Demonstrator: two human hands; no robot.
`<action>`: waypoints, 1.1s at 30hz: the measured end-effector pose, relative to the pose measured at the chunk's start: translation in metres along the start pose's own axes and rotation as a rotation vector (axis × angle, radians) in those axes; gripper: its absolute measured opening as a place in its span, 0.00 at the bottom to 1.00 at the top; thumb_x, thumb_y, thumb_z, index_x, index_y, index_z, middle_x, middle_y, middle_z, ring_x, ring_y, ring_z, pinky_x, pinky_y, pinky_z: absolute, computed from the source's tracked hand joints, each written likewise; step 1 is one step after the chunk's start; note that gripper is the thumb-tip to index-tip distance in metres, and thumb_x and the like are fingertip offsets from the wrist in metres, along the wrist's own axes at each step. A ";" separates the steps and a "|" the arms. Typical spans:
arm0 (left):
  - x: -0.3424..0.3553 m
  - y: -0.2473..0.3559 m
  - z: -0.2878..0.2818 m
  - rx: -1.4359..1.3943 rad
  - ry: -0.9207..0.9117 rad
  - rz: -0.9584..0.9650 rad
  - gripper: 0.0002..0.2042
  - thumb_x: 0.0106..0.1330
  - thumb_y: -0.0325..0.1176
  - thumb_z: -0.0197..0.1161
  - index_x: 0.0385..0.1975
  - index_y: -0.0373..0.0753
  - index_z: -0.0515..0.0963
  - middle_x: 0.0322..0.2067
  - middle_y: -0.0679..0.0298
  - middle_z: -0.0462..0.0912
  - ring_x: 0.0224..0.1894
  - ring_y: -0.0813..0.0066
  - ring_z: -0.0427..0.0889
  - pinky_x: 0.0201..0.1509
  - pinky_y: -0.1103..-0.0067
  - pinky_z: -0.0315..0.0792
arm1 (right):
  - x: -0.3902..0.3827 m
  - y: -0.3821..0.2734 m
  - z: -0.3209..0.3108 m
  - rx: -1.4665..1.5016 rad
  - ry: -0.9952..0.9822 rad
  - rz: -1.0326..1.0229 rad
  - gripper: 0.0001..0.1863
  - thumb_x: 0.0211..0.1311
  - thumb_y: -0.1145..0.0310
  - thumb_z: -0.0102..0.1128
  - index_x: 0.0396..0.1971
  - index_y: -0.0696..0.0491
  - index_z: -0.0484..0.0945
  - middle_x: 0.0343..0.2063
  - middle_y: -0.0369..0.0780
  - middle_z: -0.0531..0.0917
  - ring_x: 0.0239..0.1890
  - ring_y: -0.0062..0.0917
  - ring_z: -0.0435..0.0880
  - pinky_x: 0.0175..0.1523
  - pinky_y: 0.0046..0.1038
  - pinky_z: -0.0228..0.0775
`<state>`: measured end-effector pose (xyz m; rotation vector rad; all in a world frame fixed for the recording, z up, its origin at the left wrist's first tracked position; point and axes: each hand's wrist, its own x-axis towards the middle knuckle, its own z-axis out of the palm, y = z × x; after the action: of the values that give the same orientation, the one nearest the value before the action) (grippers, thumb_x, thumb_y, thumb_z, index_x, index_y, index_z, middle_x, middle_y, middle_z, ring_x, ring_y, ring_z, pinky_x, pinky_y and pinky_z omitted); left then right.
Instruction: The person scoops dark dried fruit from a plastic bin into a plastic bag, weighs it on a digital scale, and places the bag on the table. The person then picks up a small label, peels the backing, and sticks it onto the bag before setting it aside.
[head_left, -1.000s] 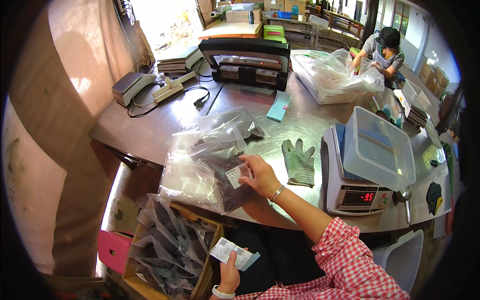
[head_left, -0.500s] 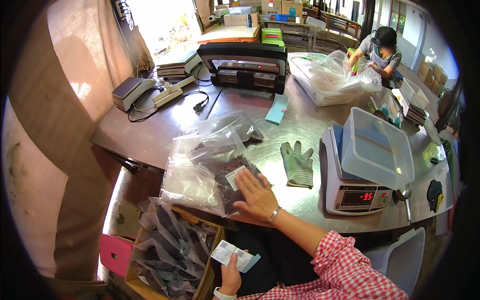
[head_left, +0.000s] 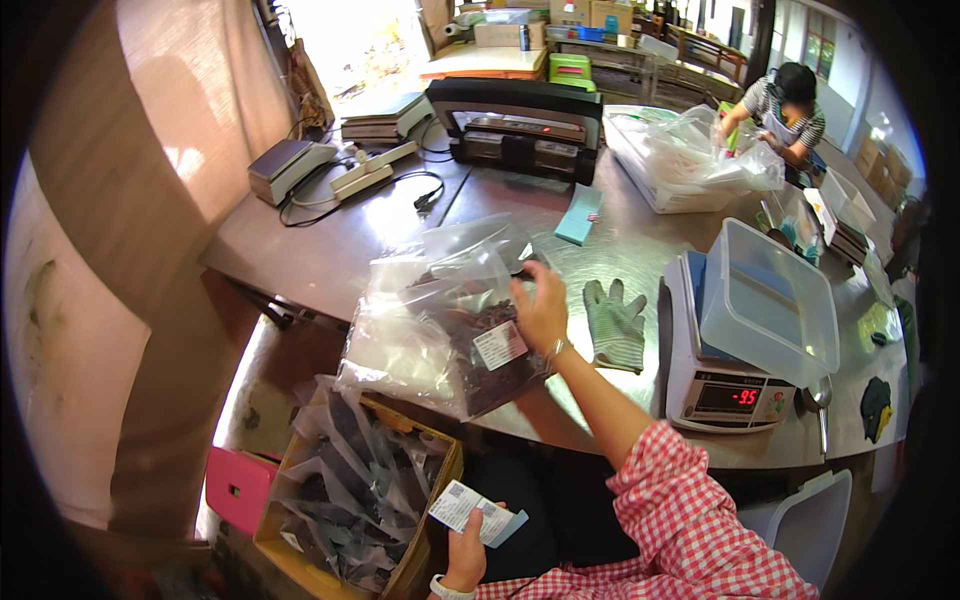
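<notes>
My right hand (head_left: pixel 540 305) reaches over the overlapping clear plastic bags (head_left: pixel 410 330), fingers curled on the upper edge of a dark-filled bag (head_left: pixel 480 375) near the back bag. A white label (head_left: pixel 500 343) is on the front bag, just below my hand. My left hand (head_left: pixel 465 550), low at the bottom, holds a small stack of printed white labels with blue backing (head_left: pixel 468 510). Beside it, a cardboard box (head_left: pixel 445 480) holds several bags of dark contents. A green striped glove (head_left: pixel 615 325) lies right of my right hand.
Scale with plastic container (head_left: pixel 730 400) at right, spoon (head_left: pixel 820 400) beside it. Sealing machine (head_left: pixel 515 95), cables, power strips (head_left: pixel 360 180), blue pad (head_left: pixel 578 213) and bag-filled basket (head_left: pixel 670 200) stand on the steel table (head_left: pixel 250 240). Co-worker (head_left: pixel 785 115) is at back right. Pink stool (head_left: pixel 240 500) at lower left.
My right hand has moved from lying flat over the front bag's label up toward the back bags, fingers now curled, leaving that label uncovered. The view has shifted slightly; my left hand still holds the labels.
</notes>
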<state>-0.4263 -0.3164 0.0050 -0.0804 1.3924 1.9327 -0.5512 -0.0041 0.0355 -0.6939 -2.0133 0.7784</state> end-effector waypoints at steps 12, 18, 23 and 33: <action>-0.035 0.002 -0.017 0.069 -0.083 0.032 0.15 0.68 0.36 0.46 0.45 0.30 0.68 0.40 0.53 0.78 0.41 0.67 0.78 0.49 0.74 0.70 | 0.013 -0.056 -0.031 0.882 -0.637 0.367 0.09 0.54 0.64 0.61 0.25 0.55 0.80 0.24 0.32 0.80 0.27 0.13 0.73 0.35 0.17 0.62; -0.063 -0.009 -0.035 -0.007 -0.138 0.026 0.15 0.69 0.34 0.44 0.48 0.30 0.66 0.42 0.53 0.77 0.42 0.67 0.78 0.49 0.75 0.71 | -0.052 -0.138 -0.054 1.078 -0.659 0.269 0.10 0.56 0.62 0.59 0.25 0.53 0.78 0.24 0.30 0.78 0.26 0.09 0.70 0.34 0.11 0.58; -0.089 -0.016 -0.048 -0.037 -0.059 0.024 0.15 0.69 0.35 0.45 0.46 0.29 0.67 0.41 0.53 0.77 0.42 0.69 0.78 0.47 0.76 0.72 | -0.125 -0.189 -0.004 1.424 -0.601 0.684 0.07 0.57 0.66 0.59 0.29 0.54 0.79 0.23 0.28 0.78 0.16 0.05 0.61 0.21 0.10 0.50; -0.118 -0.014 -0.088 -0.035 0.150 0.039 0.14 0.69 0.34 0.44 0.46 0.29 0.67 0.42 0.54 0.77 0.42 0.70 0.77 0.48 0.76 0.72 | -0.223 -0.124 0.066 0.816 -0.405 0.840 0.06 0.56 0.70 0.57 0.27 0.57 0.79 0.25 0.31 0.79 0.26 0.11 0.71 0.32 0.15 0.62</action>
<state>-0.3644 -0.4504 0.0109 -0.2211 1.4670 2.0180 -0.5216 -0.2606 -0.0159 -0.9102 -1.4365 2.2099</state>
